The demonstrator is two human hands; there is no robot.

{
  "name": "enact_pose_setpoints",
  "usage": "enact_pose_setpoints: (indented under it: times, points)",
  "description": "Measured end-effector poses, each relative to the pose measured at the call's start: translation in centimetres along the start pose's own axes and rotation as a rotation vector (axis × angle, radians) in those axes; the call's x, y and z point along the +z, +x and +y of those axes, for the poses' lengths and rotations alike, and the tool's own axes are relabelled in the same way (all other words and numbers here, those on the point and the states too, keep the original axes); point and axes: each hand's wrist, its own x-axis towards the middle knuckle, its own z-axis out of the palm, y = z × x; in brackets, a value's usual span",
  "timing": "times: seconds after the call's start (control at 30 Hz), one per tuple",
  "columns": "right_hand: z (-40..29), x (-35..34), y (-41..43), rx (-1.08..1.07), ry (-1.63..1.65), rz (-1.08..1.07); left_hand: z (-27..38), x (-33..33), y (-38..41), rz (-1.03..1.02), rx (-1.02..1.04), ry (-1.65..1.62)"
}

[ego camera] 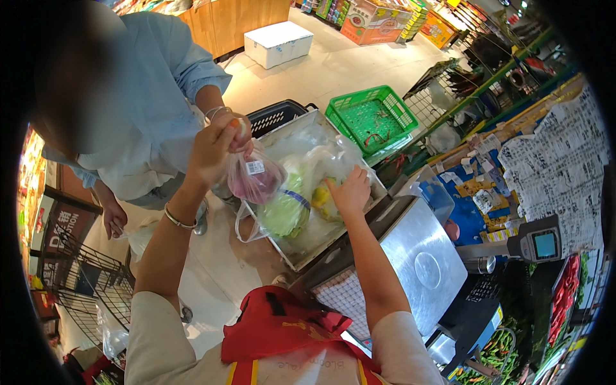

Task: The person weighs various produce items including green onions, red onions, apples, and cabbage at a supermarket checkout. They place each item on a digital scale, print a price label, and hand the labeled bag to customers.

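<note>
My left hand [209,151] is raised at the neck of a clear plastic bag of purple produce [257,180] bearing a printed label. Another person's hand [238,132] meets mine there, so the fingers overlap. Below the bag is a wide metal tray [284,252], lined with plastic. In it lies a pale green cabbage [284,216] in clear plastic with a purple band. My right hand [353,190] reaches over a clear bag of yellow produce [321,196], thumb beside the yellow pieces and fingers on the plastic. Whether those fingers grip the plastic is unclear.
A weighing scale's steel platform [426,264] and display [544,244] are at the right. Beyond the tray sit a green plastic crate [370,118] and a black basket [276,118]. The other person stands opposite, near a wire shopping cart [91,284]. A white foam box [279,43] rests on the floor.
</note>
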Motion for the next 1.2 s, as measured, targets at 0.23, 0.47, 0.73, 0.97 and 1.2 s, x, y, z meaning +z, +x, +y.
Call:
enact_pose_setpoints:
  times: [0.23,0.47,0.73,0.97,1.2]
  points:
    - [6.3,2.4,1.8,-0.169,0.125,-0.004,0.0,0.4,-0.6,0.145,0.349,0.623]
    - [5.9,-2.4,1.2,-0.210,0.321,-0.013,0.0,0.7,-0.5,0.404,0.365,0.241]
    - [5.3,-7.0,3.2,-0.127,0.536,0.181,-8.6,7.1,-7.8,-0.066,-0.149,0.034]
    - [1.1,-22.0,3.1,-0.004,0.834,0.091,-8.0,11.5,-6.6,-0.169,-0.642,-0.483]
    - [3.2,-32.9,-0.6,0.052,0.980,0.311,0.2,19.0,-4.7,-0.477,-0.453,-0.845]
